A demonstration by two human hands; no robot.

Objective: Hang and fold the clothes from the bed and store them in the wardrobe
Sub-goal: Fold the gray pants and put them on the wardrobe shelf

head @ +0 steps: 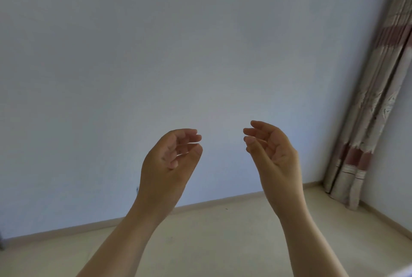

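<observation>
The wall (pixel 156 53) is painted a plain pale blue-grey. The floor (pixel 223 243) is finished in cream, the skirting (pixel 223 200) in beige. The curtain (pixel 374 102) is patterned in beige, with dull red bands and pale lacy motifs.

Nothing readable here, honestly. No text, label, brand or number on the wall (pixel 156 53), the floor (pixel 223 243) or the curtain (pixel 379 98) over in the right corner. The curtain only has a woven pattern and some reddish stripes, no lettering.
</observation>
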